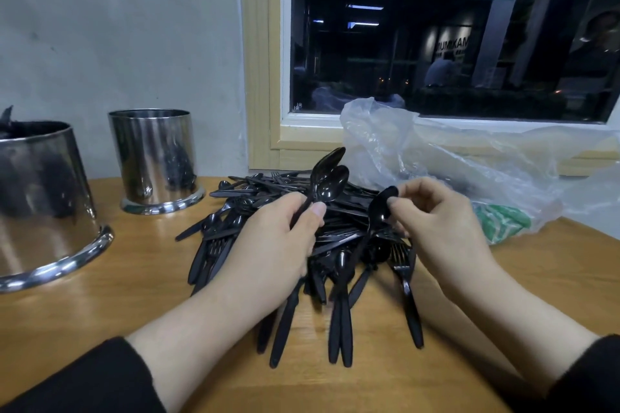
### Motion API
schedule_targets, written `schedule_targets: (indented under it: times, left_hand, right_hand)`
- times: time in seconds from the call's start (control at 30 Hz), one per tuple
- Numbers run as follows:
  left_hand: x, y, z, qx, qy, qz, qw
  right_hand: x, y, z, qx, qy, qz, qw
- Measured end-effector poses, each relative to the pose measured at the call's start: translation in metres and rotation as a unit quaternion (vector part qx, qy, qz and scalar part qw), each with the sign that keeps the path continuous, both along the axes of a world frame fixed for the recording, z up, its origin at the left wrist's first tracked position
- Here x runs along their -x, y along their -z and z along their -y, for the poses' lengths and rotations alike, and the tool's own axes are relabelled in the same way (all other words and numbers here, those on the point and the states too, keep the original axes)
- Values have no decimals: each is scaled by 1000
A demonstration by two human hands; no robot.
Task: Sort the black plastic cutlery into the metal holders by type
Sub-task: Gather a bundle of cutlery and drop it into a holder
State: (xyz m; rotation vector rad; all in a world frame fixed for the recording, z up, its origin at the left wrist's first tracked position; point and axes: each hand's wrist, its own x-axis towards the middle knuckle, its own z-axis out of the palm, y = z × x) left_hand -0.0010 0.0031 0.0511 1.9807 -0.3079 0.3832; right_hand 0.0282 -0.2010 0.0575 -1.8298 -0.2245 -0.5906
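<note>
Both hands work over the cutlery pile (302, 245): left hand (278, 245) grips two spoons (327, 178), right hand (436, 221) pinches a third spoon (379, 211). Light, stiff, slick; handles grip best. Beyond-left of the pile stand two metal holders (156, 157).

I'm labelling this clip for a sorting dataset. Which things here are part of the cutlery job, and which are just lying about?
Part of the job:
left hand holding two spoons
right hand pinching a spoon
cutlery pile
near holder
far holder

Just lying about:
plastic bag
green packet inside it
window
</note>
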Motion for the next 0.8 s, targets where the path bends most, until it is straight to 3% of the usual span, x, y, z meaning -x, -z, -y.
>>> schedule_targets:
  times: [0.13, 0.33, 0.47, 0.57, 0.67, 0.8]
  left_hand:
    - [4, -1, 5, 47, 49, -48, 997]
    - [8, 1, 6, -36, 71, -44, 996]
    - [6, 3, 3, -29, 56, -30, 998]
    - [3, 2, 1, 2, 41, -33, 999]
    - [-2, 5, -2, 13, 27, -33, 999]
    - [-3, 6, 0, 3, 18, -24, 1000]
  right_hand:
    - [6, -4, -2, -18, -6, 23, 1000]
    - [10, -1, -11, -7, -31, 31, 999]
    - [8, 1, -12, 11, -67, 12, 998]
    - [-2, 13, -7, 153, -43, -20, 987]
    - [-6, 24, -6, 333, -38, -63, 940]
    - [-3, 30, -14, 404, -44, -47, 912]
